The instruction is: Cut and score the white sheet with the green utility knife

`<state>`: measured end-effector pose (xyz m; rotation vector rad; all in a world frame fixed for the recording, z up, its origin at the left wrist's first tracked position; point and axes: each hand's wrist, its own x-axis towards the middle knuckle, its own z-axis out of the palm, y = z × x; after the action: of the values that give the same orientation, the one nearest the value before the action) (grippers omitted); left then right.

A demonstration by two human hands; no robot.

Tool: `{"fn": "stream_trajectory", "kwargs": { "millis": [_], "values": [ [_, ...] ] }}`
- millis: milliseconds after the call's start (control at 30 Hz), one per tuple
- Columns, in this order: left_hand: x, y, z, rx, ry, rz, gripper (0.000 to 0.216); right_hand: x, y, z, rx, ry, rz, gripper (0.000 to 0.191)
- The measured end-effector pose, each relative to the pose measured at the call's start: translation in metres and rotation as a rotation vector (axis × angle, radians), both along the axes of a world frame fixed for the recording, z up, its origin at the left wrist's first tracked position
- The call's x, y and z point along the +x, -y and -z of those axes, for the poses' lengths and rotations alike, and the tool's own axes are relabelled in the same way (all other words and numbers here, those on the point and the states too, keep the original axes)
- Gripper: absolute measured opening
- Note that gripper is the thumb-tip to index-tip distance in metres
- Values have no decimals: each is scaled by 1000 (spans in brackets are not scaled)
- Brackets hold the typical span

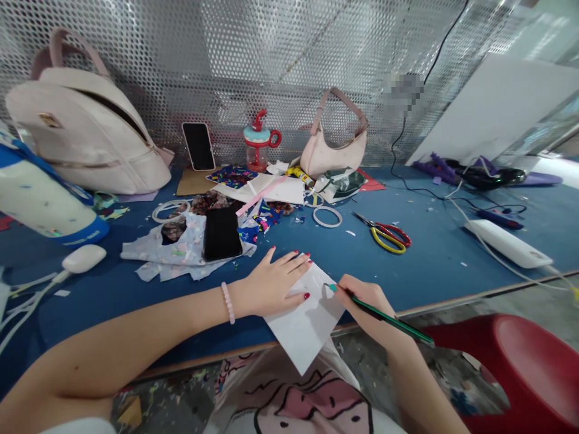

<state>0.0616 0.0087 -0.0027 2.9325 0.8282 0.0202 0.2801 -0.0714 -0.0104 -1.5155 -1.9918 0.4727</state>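
Head view, left to right. Blue-and-white speckled bottle (43, 193) stands on a blue tabletop (117, 295), a cream leather backpack (97, 126) just behind it. Pale blue printed fabric pieces (187, 247) lie flat farther along; a white-rimmed phone (199, 146) leans upright behind them, and a black rectangular phone (222, 234) rests partly on the fabric. A transparent cup with red handle and turquoise lid (257, 137) stands near the perforated metal wall (253, 48).

Left hand (277, 284): palm down, fingers extended and slightly spread, gripping nothing; pale pink bead bracelet (228, 302) at the wrist. Under it, a white paper sheet (301, 334) lies turned cornerwise at the table's near edge, its nearest corner overhanging.

Right hand (367, 301): well bent fingers closed around a slim dark green pen-like tool (391, 320), tip at the paper; actual contact cannot be told. Hands apart from each other, both at the sheet.

Beyond: a pale pink handbag (335, 150) by the wall; scissors with red and yellow handles (388, 239) lying apart; a white oblong device with cable (511, 244); a red plastic stool (538, 361) beside the table.
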Motion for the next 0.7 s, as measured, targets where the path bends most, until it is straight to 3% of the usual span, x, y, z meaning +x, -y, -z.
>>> {"fn": "stream_trajectory", "kwargs": {
  "millis": [567,700],
  "values": [
    [0,1,-5,-66,-20,-3,63,8,-2,-1,72,190,-164,27],
    [0,0,-6,-84,0,-5,64,11,9,-7,238,244,-222,25]
  ]
}}
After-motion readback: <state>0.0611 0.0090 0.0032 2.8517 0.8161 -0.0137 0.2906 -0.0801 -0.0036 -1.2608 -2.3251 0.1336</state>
